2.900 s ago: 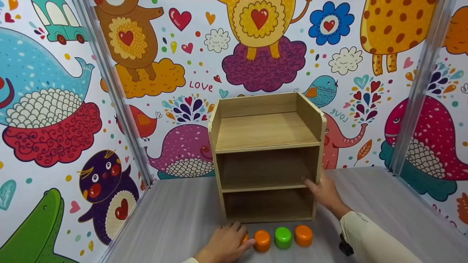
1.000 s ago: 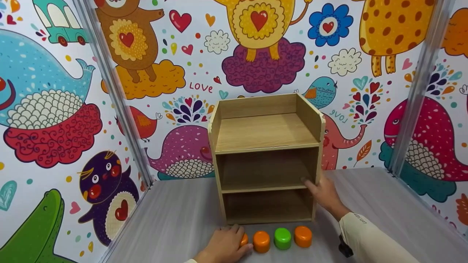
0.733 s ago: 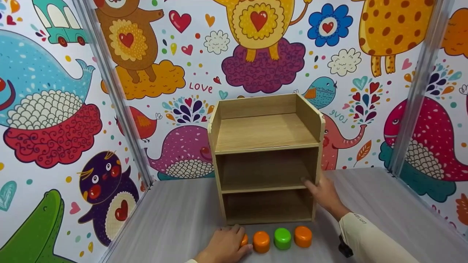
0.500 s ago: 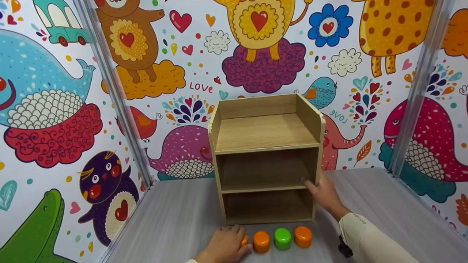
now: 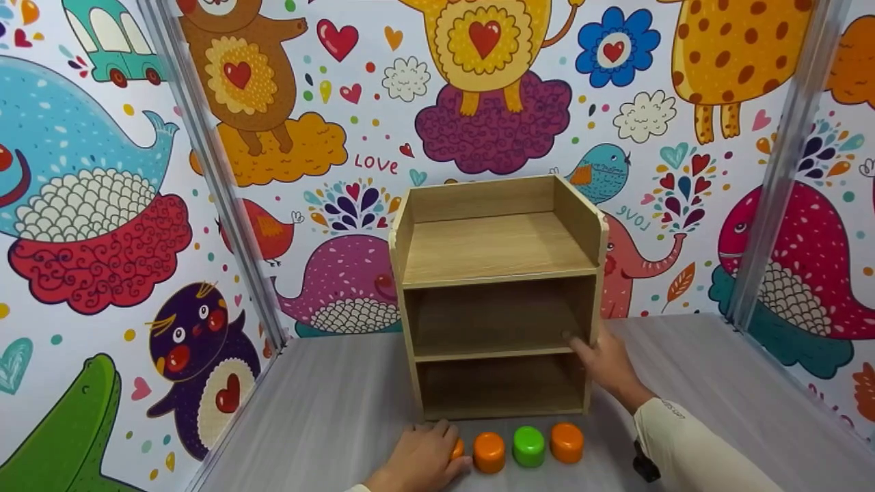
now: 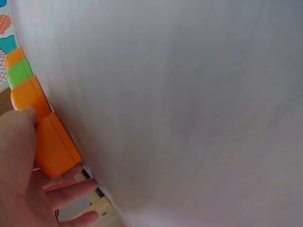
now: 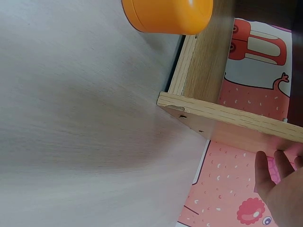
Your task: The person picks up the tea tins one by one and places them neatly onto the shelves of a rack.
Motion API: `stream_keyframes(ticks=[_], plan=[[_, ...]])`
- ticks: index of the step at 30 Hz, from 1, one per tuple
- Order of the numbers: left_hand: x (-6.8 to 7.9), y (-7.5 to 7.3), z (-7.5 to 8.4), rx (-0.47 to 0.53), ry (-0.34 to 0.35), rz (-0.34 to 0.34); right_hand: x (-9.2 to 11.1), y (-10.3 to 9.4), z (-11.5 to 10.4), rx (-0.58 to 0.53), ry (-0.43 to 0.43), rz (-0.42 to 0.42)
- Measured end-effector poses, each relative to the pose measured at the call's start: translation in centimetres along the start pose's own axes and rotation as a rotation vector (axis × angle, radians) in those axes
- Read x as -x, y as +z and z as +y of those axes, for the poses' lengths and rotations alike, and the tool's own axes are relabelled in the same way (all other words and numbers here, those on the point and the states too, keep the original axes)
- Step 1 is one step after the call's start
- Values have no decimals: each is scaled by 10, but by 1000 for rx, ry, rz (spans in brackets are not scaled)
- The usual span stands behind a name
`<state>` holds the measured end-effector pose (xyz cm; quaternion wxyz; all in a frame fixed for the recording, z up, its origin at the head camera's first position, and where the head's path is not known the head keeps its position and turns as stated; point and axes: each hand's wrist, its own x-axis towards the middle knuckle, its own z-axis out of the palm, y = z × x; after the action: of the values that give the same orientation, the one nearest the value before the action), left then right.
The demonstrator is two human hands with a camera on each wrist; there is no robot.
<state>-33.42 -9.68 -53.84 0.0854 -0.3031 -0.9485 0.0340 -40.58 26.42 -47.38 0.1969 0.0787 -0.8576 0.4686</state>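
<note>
A light wooden shelf unit (image 5: 506,279) stands upright at mid-table, with an open top tray and two compartments below. In front of it runs a row of small rounded plastic cylinders. My left hand (image 5: 422,456) holds the leftmost orange cylinder (image 6: 57,145), mostly hidden under the hand in the head view. The thumb lies on one side of it, the fingers on the other. Beside it stand another orange cylinder (image 5: 489,452), a green cylinder (image 5: 528,446) and the rightmost orange cylinder (image 5: 567,443). My right hand (image 5: 610,359) grips the unit's right side panel, thumb inside and fingers outside.
The grey table (image 5: 321,410) extends to both sides of the unit. Patterned cartoon walls (image 5: 383,137) enclose it at the back and sides, with metal posts (image 5: 219,178) at the corners. A small black object (image 5: 646,462) sits under the right sleeve.
My left thumb has drawn back slightly from the second orange cylinder toward the one in hand, and more of the held one shows. The right hand and shelf unit have stayed put.
</note>
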Motion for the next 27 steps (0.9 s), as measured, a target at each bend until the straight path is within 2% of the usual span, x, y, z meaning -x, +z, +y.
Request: stream_keyframes(ticks=[14, 23, 27], plan=[[-1, -4, 1, 20, -16, -50, 0, 0, 0, -42, 41, -23], [-1, -5, 0, 46, -17, -48, -1, 0, 1, -43, 28, -24], [-1, -6, -1, 24, -12, -31, 0, 1, -1, -24, 7, 2]])
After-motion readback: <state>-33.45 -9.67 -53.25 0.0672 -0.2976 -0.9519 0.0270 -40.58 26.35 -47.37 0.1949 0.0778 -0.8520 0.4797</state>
